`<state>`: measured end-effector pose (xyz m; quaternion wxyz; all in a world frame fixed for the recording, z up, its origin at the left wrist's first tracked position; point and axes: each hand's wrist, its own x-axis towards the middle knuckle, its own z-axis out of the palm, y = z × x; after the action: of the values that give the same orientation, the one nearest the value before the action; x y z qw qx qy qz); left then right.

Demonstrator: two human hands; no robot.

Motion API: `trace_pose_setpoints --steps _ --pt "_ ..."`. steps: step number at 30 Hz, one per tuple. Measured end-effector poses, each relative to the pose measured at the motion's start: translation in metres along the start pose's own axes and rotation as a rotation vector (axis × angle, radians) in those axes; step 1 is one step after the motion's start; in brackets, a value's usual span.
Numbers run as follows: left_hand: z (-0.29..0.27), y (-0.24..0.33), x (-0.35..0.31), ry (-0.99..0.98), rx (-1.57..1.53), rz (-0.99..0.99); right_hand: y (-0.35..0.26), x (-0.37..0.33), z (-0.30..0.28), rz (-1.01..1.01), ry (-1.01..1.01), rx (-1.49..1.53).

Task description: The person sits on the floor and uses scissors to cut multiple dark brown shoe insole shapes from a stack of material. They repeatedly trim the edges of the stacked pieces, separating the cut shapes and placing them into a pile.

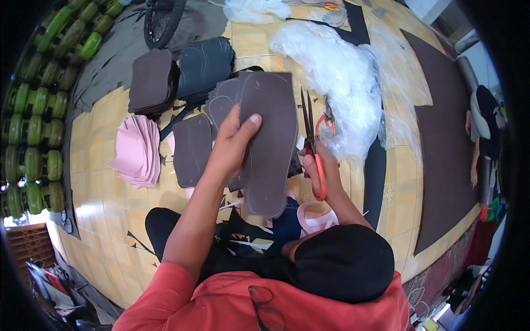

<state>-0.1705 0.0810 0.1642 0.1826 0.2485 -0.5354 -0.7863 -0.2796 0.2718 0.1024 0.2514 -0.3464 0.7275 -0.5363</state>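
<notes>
My left hand [236,132] is closed on a dark brown shoe-sole piece [270,143], its thumb lying on the front face. The piece stands upright before me, with a pale sole outline drawn on it. Just right of it, my right hand [328,168] grips orange-handled scissors [309,128], blades slightly apart and pointing away from me, not touching the piece. Behind the left hand lie more brown sole pieces [192,150], some with traced outlines. Pink and white offcuts [316,219] rest by my lap.
Left stand a brown stack [152,80], a blue-black stack [205,65] and a pink stack [137,151]. Clear plastic sheeting [337,71] covers floor beyond my right hand. Farther right lies a large brown sheet [450,160]. A wheel [164,25] and green cylinders [33,132] stand left.
</notes>
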Motion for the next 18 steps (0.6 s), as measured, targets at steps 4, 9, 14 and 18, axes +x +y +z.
trace_pose_setpoints --steps 4,9,14,18 --pt "0.004 0.000 -0.009 -0.111 0.036 -0.036 0.002 0.009 -0.002 -0.033 0.081 0.003" --pt "-0.001 -0.006 -0.010 -0.212 0.048 -0.097 -0.009 0.012 -0.014 -0.084 0.035 -0.134" --pt "-0.005 -0.010 -0.009 -0.240 0.120 -0.105 -0.010 0.012 -0.016 -0.133 0.023 -0.157" --pt "-0.013 -0.001 -0.008 -0.248 0.089 -0.151 -0.005 0.011 -0.019 -0.102 -0.009 -0.136"
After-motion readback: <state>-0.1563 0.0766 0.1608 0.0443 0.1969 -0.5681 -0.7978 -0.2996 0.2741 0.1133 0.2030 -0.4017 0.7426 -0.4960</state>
